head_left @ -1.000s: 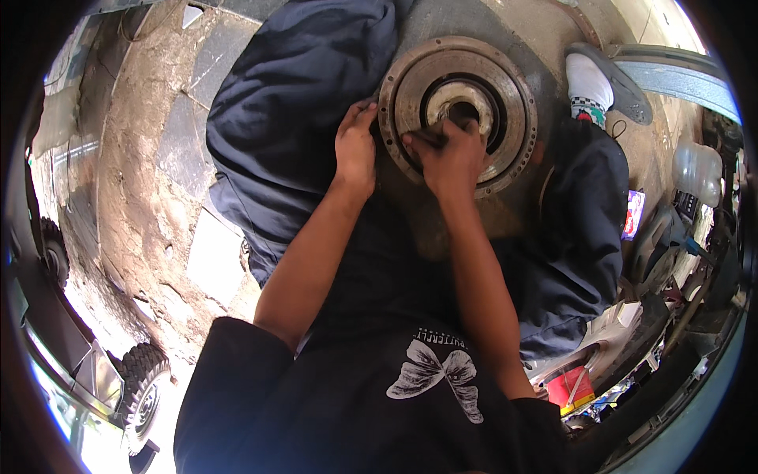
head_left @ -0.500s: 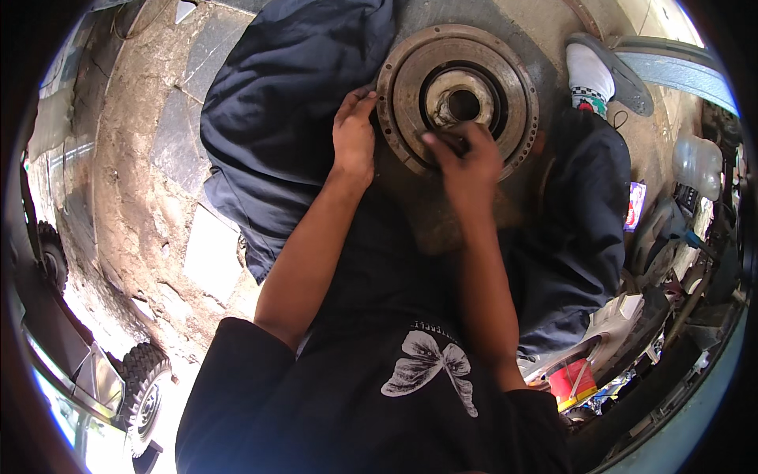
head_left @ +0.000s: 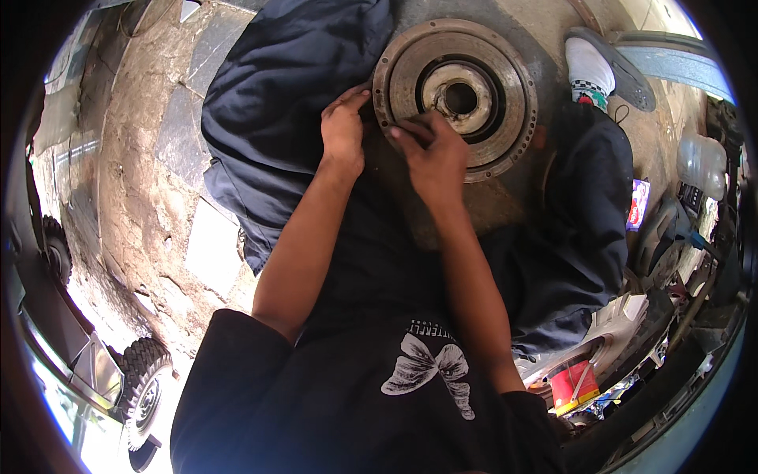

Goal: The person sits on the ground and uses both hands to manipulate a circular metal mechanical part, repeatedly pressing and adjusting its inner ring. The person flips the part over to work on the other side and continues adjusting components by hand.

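- Two bare hands work at a round metal disc, which lies flat between the person's legs.
- The left hand keeps its fingers close together, their tips touching the disc's left edge; I cannot tell whether they pinch it.
- The right hand is over the disc's lower left part, thumb and fingers pinching a small dark piece, too unclear to name.
- Inside the disc, a dark ring-shaped groove surrounds a pale hub with a dark round hole at its centre; small holes run along the outer rim.
- A red bucket with a yellow band and a handle stands at the lower right; its contents cannot be told.
- A clear plastic jug is near the right edge; whether it holds anything is unclear.
- A purple packet lies beside the person's right trouser leg, its inside hidden.
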A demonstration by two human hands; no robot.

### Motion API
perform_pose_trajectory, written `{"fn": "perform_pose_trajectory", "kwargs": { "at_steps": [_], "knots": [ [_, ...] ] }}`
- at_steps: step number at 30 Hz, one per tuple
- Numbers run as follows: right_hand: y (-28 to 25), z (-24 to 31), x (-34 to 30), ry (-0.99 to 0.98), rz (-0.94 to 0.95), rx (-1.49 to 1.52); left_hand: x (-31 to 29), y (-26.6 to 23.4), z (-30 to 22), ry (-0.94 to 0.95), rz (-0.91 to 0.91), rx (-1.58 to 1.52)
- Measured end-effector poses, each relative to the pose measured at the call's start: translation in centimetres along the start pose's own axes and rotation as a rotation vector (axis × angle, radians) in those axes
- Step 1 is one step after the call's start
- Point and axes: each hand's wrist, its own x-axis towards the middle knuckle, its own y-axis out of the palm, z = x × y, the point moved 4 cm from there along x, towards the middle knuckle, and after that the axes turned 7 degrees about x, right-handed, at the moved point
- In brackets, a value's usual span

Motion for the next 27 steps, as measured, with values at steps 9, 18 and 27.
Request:
{"fn": "perform_pose_trajectory", "kwargs": {
  "at_steps": [9, 18, 27],
  "knots": [
    [1.8, 1.7, 2.5, 0.02, 0.015, -0.204, 0.8, -0.6, 1.1, 0.072, 0.061, -0.113],
    [1.2, 2.0, 2.1, 0.029, -0.028, -0.214, 0.5, -0.8, 0.8, -0.007, -0.044, -0.135],
    [1.5, 2.3, 2.4, 0.033, -0.015, -0.239, 0.9, -1.4, 1.4, -0.002, -0.027, -0.142]
  ]
}}
